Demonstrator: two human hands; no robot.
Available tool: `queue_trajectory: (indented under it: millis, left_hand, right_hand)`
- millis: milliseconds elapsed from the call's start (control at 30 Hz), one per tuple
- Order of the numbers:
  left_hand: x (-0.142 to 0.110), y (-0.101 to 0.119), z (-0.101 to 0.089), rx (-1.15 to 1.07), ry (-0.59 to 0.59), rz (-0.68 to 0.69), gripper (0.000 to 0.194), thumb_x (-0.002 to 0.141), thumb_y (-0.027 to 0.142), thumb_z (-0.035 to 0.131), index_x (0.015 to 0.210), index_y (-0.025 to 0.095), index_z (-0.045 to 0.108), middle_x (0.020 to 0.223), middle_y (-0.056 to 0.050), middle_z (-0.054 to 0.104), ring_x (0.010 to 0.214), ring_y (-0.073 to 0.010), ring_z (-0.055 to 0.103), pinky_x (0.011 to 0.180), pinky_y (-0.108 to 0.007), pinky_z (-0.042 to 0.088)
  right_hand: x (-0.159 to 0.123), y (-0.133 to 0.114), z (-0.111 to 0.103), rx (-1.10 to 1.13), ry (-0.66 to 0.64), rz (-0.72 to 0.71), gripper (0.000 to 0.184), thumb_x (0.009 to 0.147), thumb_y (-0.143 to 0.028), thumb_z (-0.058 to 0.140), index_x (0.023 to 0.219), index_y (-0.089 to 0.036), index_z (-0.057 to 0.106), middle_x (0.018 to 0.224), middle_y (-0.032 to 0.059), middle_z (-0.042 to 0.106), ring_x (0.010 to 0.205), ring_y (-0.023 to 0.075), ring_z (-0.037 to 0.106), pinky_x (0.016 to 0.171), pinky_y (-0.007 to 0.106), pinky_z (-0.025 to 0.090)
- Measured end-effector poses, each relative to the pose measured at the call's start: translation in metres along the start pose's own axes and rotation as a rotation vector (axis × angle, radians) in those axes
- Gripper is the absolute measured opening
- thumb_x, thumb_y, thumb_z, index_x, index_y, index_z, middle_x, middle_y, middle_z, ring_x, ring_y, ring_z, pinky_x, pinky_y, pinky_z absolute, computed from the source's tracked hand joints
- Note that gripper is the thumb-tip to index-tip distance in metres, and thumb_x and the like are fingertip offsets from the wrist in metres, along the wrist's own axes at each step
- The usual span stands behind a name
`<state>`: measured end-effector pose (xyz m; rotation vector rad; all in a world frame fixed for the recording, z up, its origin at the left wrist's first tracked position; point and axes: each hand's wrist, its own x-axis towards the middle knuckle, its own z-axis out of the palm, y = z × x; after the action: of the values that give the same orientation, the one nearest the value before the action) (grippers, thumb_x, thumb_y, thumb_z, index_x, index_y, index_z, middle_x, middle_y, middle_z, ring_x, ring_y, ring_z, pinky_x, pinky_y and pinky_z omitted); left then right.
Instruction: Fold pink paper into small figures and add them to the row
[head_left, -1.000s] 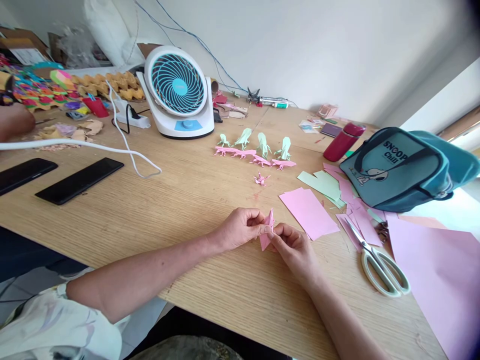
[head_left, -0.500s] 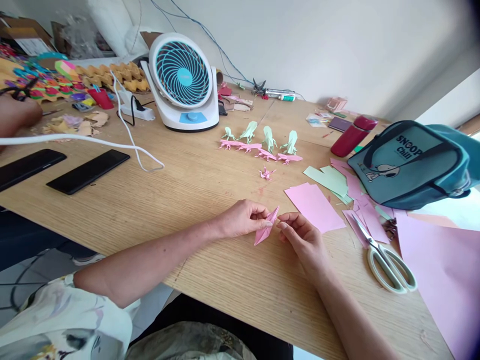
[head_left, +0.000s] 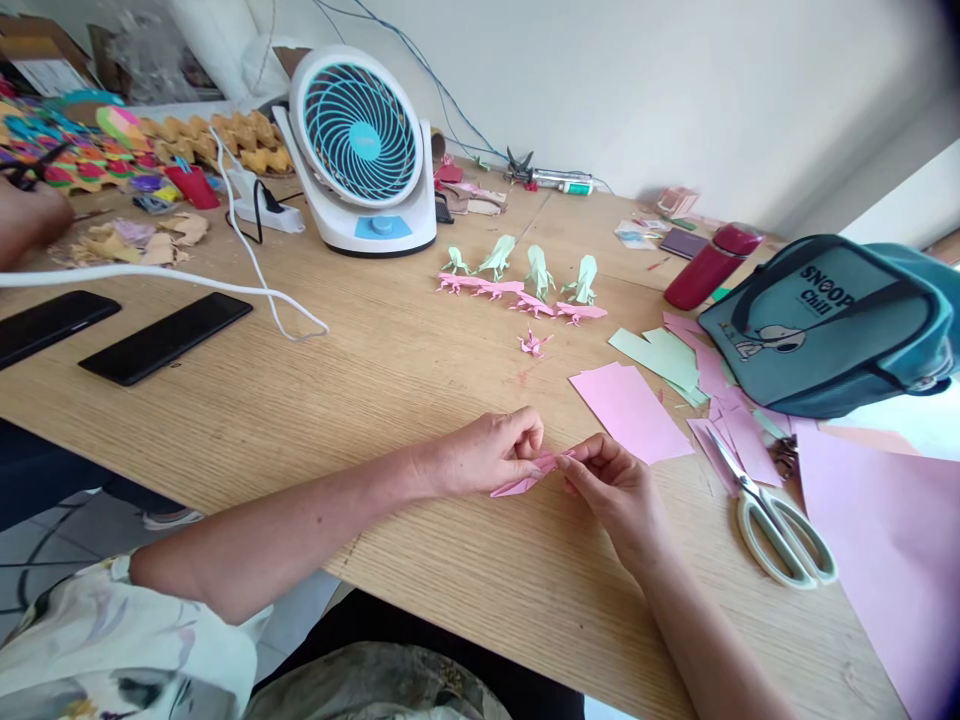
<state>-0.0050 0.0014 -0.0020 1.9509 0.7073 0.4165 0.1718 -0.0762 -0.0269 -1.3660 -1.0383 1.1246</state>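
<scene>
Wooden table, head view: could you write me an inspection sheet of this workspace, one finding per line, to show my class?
Surface: wooden table, grain visible.
Job's things: folded pink paper, held; green figures behind a row of pink figures; pink sheets and scissors to the right.
Clutter: two dark phones on the left; red bottle and teal bag on the right.
Hands: left hand and right hand both pinch the folded pink paper; a co-worker's hand is at the left edge.
Cables: white cable crosses the left side; blue cables run along the wall.
Surroundings: white fan near the wall.
</scene>
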Motion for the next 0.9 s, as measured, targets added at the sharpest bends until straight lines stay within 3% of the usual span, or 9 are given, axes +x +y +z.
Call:
queue_trajectory:
  millis: [200, 400, 600, 733, 833, 900]
  left_hand:
    - [-0.002, 0.001, -0.002, -0.081, -0.092, -0.01, 0.029, 0.09, 0.04, 0.058, 0.073, 0.017, 0.053, 0.055, 0.004, 0.056, 0.048, -0.008, 0.048, 0.049, -0.02, 0.032]
    - [-0.003, -0.003, 0.001, -0.026, -0.112, 0.0, 0.025, 0.09, 0.037, 0.059, 0.076, 0.016, 0.057, 0.061, 0.003, 0.06, 0.052, -0.0079, 0.05, 0.05, -0.019, 0.034]
    - [0.0, -0.01, 0.004, 0.23, -0.089, 0.174, 0.02, 0.089, 0.028, 0.064, 0.074, 0.015, 0.064, 0.085, -0.002, 0.06, 0.066, -0.0085, 0.054, 0.061, -0.02, 0.039]
    - [-0.005, -0.011, 0.011, 0.431, -0.048, 0.287, 0.023, 0.095, 0.028, 0.056, 0.08, 0.014, 0.067, 0.083, -0.001, 0.058, 0.068, -0.0086, 0.056, 0.063, -0.02, 0.042]
    - [-0.015, -0.011, 0.014, 0.675, 0.06, 0.435, 0.029, 0.1, 0.026, 0.044, 0.09, 0.014, 0.068, 0.079, -0.002, 0.062, 0.072, -0.0116, 0.059, 0.067, -0.022, 0.047]
    - [-0.024, -0.011, 0.015, 0.805, 0.072, 0.568, 0.026, 0.1, 0.017, 0.042, 0.113, 0.015, 0.065, 0.087, -0.003, 0.068, 0.081, -0.0125, 0.062, 0.074, -0.023, 0.051]
  right_hand:
    - [-0.003, -0.005, -0.004, -0.013, -0.021, 0.055, 0.04, 0.063, -0.05, 0.084, 0.067, -0.02, 0.058, 0.054, -0.0016, 0.057, 0.049, 0.0107, 0.047, 0.045, 0.023, 0.035]
    - [-0.005, -0.004, -0.012, -0.13, -0.054, 0.127, 0.04, 0.063, -0.051, 0.082, 0.064, -0.02, 0.058, 0.052, -0.0015, 0.055, 0.046, 0.0105, 0.043, 0.043, 0.024, 0.029]
    - [-0.008, 0.005, -0.021, -0.382, -0.099, 0.108, 0.028, 0.077, -0.044, 0.071, 0.068, -0.02, 0.059, 0.053, -0.0028, 0.052, 0.048, 0.0105, 0.039, 0.044, 0.025, 0.026]
    - [-0.009, 0.003, -0.022, -0.549, -0.11, 0.046, 0.023, 0.083, -0.037, 0.063, 0.069, -0.019, 0.058, 0.054, -0.004, 0.048, 0.05, 0.0105, 0.038, 0.046, 0.024, 0.028]
    - [-0.01, -0.003, -0.02, -0.631, -0.127, -0.02, 0.018, 0.084, -0.031, 0.059, 0.07, -0.019, 0.059, 0.056, -0.0038, 0.048, 0.052, 0.011, 0.04, 0.048, 0.023, 0.029]
    - [-0.011, -0.006, -0.019, -0.69, -0.138, -0.056, 0.014, 0.084, -0.026, 0.056, 0.073, -0.019, 0.061, 0.061, -0.0018, 0.053, 0.055, 0.0121, 0.044, 0.05, 0.024, 0.032]
